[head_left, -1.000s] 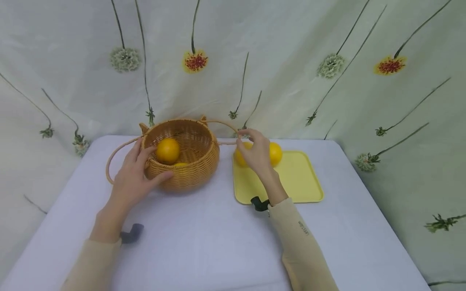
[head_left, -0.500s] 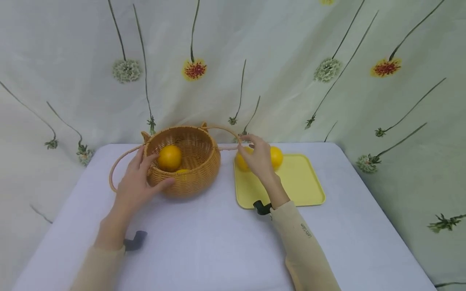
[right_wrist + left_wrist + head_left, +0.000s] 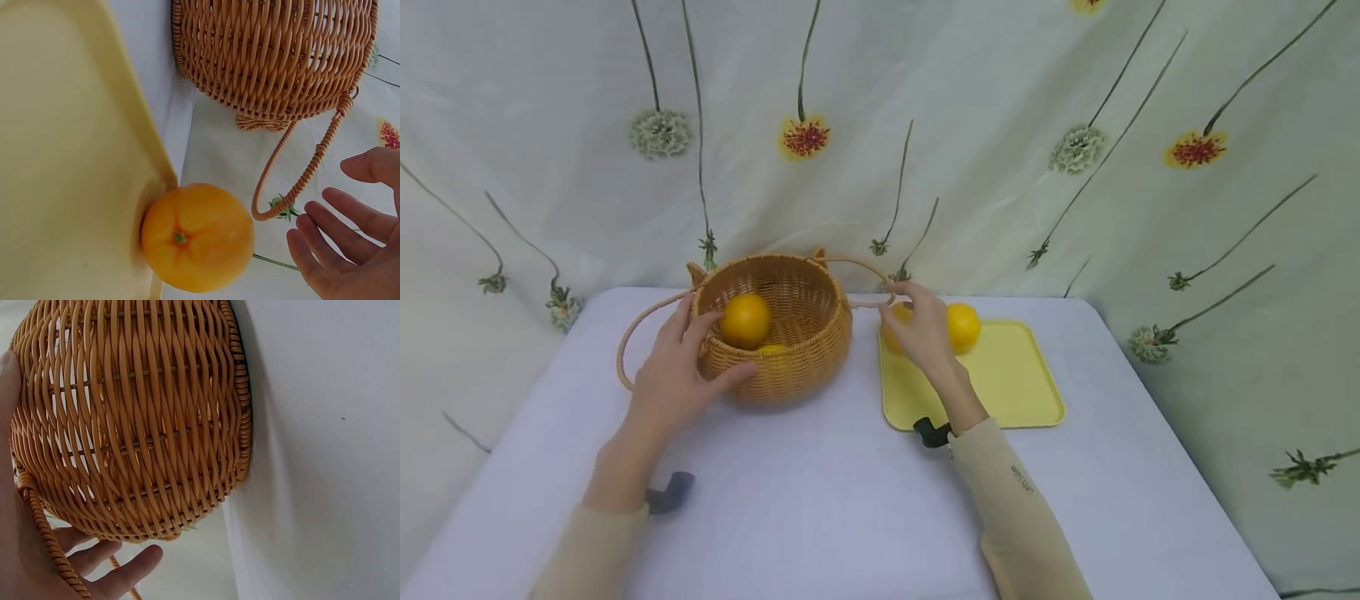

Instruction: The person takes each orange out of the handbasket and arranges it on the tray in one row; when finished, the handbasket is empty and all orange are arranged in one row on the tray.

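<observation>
One basket (image 3: 797, 367) holding an orange (image 3: 747, 321) sits at the worktop's (image 3: 835, 500) eleven o'clock. At its eight o'clock the left grip (image 3: 672, 372) rests spread, thumb on the weave; at three, the right grip (image 3: 923, 329) has fingers apart beside a handle (image 3: 314, 161), contact unclear. The wicker looks light and springy, its handles apt to swing; steadiest hold is probably low on both sides.

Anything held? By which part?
Left hand spans the left side of the basket; whether it grips can't be told. Right hand, near the handle, holds nothing.
</observation>
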Available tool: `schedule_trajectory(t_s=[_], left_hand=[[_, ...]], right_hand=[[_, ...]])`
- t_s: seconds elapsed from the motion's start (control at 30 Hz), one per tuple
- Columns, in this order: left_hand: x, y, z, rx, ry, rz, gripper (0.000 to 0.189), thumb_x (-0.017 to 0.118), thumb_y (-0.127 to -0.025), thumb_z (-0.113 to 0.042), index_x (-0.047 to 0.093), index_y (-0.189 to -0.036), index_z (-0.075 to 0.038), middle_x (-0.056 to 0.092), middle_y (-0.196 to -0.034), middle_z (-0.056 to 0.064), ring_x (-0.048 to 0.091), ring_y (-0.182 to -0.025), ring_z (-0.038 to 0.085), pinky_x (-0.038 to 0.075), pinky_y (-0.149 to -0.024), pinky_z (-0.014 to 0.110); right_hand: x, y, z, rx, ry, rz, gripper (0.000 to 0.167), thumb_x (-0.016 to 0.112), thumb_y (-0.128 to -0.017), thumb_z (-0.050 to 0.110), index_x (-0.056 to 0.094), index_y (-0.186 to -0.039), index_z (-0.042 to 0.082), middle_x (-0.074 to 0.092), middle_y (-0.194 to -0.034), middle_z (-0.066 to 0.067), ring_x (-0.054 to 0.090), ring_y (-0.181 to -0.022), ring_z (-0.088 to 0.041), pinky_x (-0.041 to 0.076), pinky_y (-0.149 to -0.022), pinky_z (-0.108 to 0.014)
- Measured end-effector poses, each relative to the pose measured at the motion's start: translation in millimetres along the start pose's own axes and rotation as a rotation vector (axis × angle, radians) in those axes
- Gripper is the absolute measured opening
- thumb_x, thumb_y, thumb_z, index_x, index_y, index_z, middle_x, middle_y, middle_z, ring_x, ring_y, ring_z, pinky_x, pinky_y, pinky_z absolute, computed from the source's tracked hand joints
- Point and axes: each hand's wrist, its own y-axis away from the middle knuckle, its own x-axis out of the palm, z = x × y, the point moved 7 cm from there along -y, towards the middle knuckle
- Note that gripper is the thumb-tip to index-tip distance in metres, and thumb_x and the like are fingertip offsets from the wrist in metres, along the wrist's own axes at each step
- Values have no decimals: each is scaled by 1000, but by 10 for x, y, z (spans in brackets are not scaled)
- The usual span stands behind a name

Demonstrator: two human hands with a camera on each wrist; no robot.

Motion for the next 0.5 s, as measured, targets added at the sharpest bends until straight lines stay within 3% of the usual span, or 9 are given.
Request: schedule_trajectory(t_s=[0.2,0.5], left_hand=[[8,-5,4,-3,-3,9,92,80,-87,-61,42,-158,-17,6,-178,12,20,-158,51,33,-103,85],[35,-16,30,-15,1,16,90,79,-88,-61,42,-157,-16,3,-178,13,17,-159,49,31,-105,84]], right_hand=[[-42,-2,68,-5,-23,-8,29,69,-99,11,71,-126,1,72,-132,-16,65,-128,-32,57,-105,-49],[181,-153,430,-10,-38,105,34,70,-100,17,69,-133,6,70,-136,-10,65,-127,-28,57,-105,-38]])
